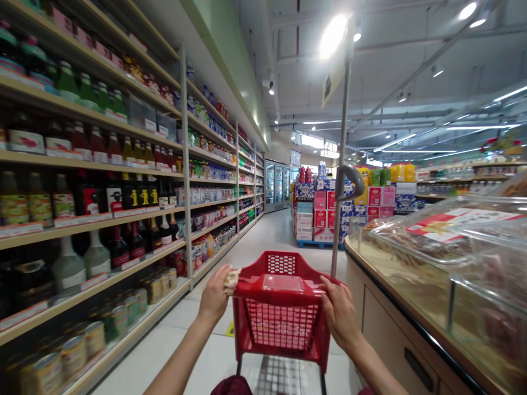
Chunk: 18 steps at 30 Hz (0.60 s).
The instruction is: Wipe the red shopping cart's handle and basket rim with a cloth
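A red plastic shopping cart [280, 323] stands right in front of me, its handle towards my body. At the handle's left end, my left hand [214, 294] is closed on a small crumpled cream-and-brown piece [233, 281], perhaps cloth or paper, pressed against the cart's corner. My right hand [341, 310] wraps round the right end of the handle, thumb on top. A clear label panel [282, 282] sits mid-handle between the two hands. Through the grid, the inside of the basket shows only in part.
Shelves of bottles and cans [119, 151] line the left side. Close on the right is a display counter [395, 296] with packed food under clear covers. A metal pole [342, 137] rises beside it. Stacked boxes [323, 208] stand ahead, right of the pale aisle floor [267, 230].
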Tool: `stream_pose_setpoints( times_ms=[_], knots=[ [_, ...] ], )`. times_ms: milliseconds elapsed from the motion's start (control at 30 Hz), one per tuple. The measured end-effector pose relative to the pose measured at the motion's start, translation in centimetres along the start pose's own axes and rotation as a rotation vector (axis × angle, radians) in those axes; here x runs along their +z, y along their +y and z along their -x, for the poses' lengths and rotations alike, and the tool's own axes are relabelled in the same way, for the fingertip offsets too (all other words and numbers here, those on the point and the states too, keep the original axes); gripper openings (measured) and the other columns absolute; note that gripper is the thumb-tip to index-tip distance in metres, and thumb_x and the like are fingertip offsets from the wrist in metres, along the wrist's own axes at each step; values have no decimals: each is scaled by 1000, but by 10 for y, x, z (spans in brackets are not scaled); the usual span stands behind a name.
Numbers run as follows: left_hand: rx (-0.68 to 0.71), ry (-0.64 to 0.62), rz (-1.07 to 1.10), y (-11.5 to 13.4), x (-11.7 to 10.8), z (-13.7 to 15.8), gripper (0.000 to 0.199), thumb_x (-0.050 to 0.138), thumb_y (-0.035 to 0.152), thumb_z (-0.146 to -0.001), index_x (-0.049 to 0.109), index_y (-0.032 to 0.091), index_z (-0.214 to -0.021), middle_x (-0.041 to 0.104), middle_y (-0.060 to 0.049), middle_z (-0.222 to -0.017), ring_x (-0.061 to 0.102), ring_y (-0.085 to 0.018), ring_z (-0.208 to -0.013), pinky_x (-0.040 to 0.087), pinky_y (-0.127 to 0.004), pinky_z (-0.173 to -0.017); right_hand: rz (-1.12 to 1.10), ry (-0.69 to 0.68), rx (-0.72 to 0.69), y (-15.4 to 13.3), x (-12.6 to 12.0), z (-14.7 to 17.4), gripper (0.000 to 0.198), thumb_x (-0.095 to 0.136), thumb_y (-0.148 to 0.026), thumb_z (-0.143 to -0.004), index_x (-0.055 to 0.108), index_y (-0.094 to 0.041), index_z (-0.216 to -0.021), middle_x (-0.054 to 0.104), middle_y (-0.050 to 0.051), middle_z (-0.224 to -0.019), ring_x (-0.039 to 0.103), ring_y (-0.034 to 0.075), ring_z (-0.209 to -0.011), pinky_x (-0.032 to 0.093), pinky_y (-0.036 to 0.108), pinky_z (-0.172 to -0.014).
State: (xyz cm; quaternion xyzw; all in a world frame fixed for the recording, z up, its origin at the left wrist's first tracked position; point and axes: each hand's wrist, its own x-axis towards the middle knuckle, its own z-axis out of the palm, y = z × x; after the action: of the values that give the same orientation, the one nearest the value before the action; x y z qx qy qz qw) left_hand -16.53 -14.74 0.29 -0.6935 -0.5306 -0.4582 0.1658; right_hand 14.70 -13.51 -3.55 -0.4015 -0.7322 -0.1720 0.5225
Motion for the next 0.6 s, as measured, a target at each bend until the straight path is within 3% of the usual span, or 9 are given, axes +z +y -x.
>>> stream_pose_setpoints(
  times_ms=[67, 200, 267, 333, 467, 533, 600],
  knots=[
    [5, -6, 6, 14, 6, 2, 30, 45, 23, -73, 57, 16, -100, 60, -11, -107, 55, -22, -101, 44, -42, -89, 19, 29, 11, -3, 2, -1, 36, 34, -27, -86, 40, -21, -121, 61, 5, -96, 54, 20, -90, 35, 46, -88],
    [287, -108, 65, 64, 26, 6, 35, 51, 19, -68, 56, 17, -103, 55, -10, -117, 47, -22, -112, 39, -40, -95, 14, 18, -6, -3, -2, -2, 36, 34, -27, -86, 40, -21, -121, 61, 5, -96, 54, 20, -90, 36, 45, -87],
    [377, -151, 77, 66, 24, 4, 37, 52, 19, -68, 56, 18, -105, 53, -9, -120, 45, -21, -113, 39, -38, -96, 2, -4, -7, 0, -6, -2, 36, 34, -26, -86, 39, -21, -121, 61, 5, -97, 54, 20, -91, 36, 45, -88],
    [311, -152, 59, 46, 14, 1, 36, 50, 20, -70, 56, 18, -105, 56, -9, -116, 50, -20, -108, 41, -38, -93, -3, -18, -2, 2, -7, -2, 36, 34, -26, -86, 38, -21, -121, 61, 5, -97, 54, 20, -92, 36, 44, -88],
    [-50, -21, -22, 9, 2, -2, 31, 43, 23, -75, 57, 14, -100, 60, -12, -107, 56, -21, -99, 46, -41, -87, 6, 8, -5, -2, -4, -2, 36, 34, -26, -86, 39, -21, -121, 60, 5, -98, 54, 20, -91, 35, 45, -89],
    [-28, -38, -8, 18, 7, 1, 31, 44, 22, -74, 57, 14, -100, 60, -11, -109, 55, -21, -101, 44, -41, -89, 19, 29, -2, -4, -2, -3, 35, 34, -26, -86, 39, -21, -121, 61, 5, -97, 54, 20, -90, 35, 45, -88],
    [109, -94, 44, 34, 15, 3, 33, 48, 21, -71, 57, 16, -102, 58, -10, -113, 51, -21, -107, 42, -39, -92, 21, 27, -3, -4, -2, -3, 36, 34, -26, -86, 39, -21, -121, 61, 5, -96, 54, 20, -89, 35, 45, -88]
  ],
)
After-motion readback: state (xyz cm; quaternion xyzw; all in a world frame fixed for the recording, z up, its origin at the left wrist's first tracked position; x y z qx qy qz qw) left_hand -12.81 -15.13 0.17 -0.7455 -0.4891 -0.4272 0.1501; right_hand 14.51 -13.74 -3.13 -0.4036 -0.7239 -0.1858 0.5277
